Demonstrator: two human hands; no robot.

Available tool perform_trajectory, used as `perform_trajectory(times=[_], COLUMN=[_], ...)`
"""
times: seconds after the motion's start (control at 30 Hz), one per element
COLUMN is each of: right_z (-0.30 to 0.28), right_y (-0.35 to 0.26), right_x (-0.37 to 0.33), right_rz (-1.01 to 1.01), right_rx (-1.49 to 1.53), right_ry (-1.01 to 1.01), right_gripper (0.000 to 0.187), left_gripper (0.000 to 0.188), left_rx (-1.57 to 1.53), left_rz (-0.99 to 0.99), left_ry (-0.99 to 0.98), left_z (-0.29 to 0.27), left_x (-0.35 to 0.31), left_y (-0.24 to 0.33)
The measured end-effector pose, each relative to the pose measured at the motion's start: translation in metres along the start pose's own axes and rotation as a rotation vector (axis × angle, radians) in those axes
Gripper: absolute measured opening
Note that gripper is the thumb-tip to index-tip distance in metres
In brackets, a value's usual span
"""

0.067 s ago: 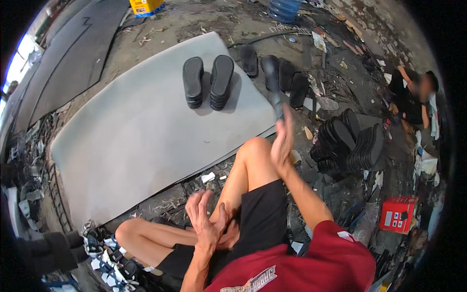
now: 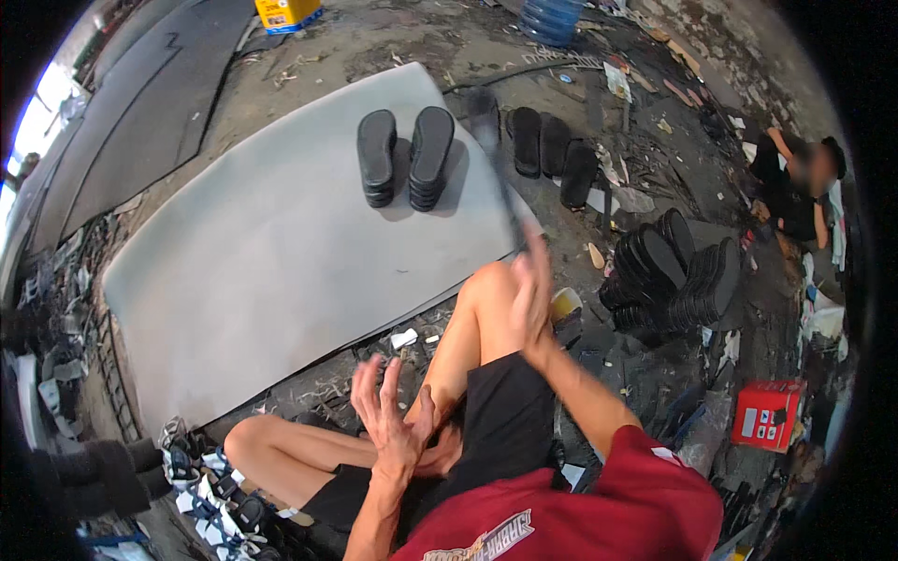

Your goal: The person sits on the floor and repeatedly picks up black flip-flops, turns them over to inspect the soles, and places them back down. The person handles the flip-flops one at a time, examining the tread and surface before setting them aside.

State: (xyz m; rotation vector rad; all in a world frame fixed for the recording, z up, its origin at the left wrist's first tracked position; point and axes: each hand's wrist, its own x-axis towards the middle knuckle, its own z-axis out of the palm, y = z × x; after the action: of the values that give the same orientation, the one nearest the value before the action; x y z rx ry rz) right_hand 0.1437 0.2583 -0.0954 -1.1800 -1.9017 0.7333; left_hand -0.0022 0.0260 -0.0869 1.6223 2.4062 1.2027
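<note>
My right hand is raised over my right knee, gripping one end of a long, thin, dark sole-shaped piece. Motion smears that piece, so its exact kind is unclear; it reaches past the right edge of the grey sheet. Above my crossed legs, my left hand is open and holds nothing, its fingers spread. Two stacks of black shoe soles stand on the sheet's far part, a left stack and a right stack.
Several black soles lie on the floor beyond the sheet. Bundled soles stand to the right, near a red box. Another person sits at far right. Scraps lie at lower left; a yellow box is at the back.
My right hand and the long dark piece have swung slightly left and lower. The fingers of my left hand have spread a little more. The whole view has shifted slightly.
</note>
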Motion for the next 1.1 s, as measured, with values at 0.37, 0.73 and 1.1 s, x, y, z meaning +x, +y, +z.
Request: perform_trajectory(times=[0.37,0.73,1.1], right_z=[-0.049,-0.012,0.000], right_y=[-0.157,-0.167,-0.084], right_x=[-0.119,-0.142,-0.140], right_rz=[-0.151,0.114,1.017], right_rx=[0.675,0.608,1.707], right_ry=[-1.138,-1.026,-0.843], right_gripper=[0.077,0.047,0.041], left_gripper=[0.057,0.083,0.090], left_rx=[0.055,-1.355,-2.173], left_rz=[0.235,-0.640,-0.391], left_ry=[-0.057,0.118,0.381], left_z=[-0.126,-0.125,-0.151], left_x=[-0.006,-0.030,-0.023], left_y=[-0.023,0.006,-0.011])
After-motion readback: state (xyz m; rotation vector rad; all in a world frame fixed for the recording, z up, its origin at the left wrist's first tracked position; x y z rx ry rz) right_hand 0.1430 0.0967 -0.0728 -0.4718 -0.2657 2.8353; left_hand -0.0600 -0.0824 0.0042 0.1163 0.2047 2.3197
